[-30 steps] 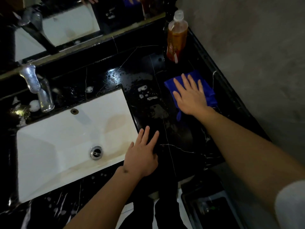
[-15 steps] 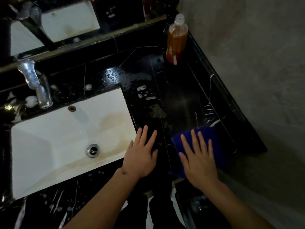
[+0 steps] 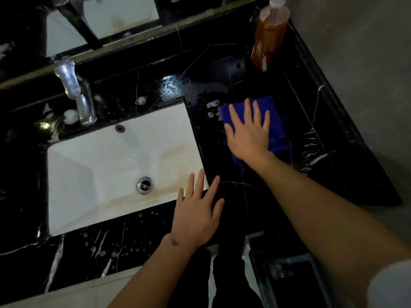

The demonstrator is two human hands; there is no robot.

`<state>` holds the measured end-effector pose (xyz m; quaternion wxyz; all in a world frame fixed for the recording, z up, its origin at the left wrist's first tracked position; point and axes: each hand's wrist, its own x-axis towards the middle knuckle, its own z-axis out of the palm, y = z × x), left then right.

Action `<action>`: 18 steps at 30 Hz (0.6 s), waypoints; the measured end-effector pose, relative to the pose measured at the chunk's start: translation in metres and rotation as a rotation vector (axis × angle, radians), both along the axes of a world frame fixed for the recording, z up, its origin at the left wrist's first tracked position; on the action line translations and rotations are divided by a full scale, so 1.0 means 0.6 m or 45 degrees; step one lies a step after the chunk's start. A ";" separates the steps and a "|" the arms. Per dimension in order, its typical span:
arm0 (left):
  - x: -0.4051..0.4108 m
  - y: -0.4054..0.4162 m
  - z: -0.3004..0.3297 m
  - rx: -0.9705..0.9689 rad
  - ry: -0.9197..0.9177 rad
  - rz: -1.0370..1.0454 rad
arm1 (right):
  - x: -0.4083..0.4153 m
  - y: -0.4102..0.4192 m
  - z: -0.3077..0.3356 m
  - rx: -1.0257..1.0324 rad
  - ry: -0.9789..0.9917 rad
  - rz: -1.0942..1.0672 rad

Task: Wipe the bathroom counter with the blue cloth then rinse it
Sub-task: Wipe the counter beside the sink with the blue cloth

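right hand (image 3: 249, 135) presses flat, fingers straight, on the blue cloth (image 3: 277, 127) at centre right of the counter (image 3: 311, 121); left hand (image 3: 196, 215) rests open at the sink (image 3: 73, 192) corner; cloth appears soft, light, probably damp, best gathered by an edge.

My right hand (image 3: 249, 132) lies flat, fingers spread and straight, arm stretched forward. My left hand (image 3: 196, 216) rests palm down nearer me, fingers splayed, forearm angled in from below.

Two hands: left hand (image 3: 195, 215), right hand (image 3: 249, 134); one blue cloth (image 3: 277, 121); one sink (image 3: 89, 165); one faucet (image 3: 75, 90); one bottle (image 3: 268, 38)
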<state>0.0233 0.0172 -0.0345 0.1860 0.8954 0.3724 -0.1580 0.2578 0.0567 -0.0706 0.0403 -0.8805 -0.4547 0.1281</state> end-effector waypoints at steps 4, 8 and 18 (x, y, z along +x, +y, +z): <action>-0.052 -0.020 0.005 0.045 0.051 -0.006 | -0.033 -0.025 0.001 0.010 -0.015 0.038; -0.078 -0.035 -0.010 0.078 -0.007 0.006 | -0.105 -0.119 0.004 0.035 -0.009 0.127; -0.098 -0.036 -0.023 0.033 -0.094 0.025 | -0.172 -0.237 -0.001 -0.065 -0.035 0.283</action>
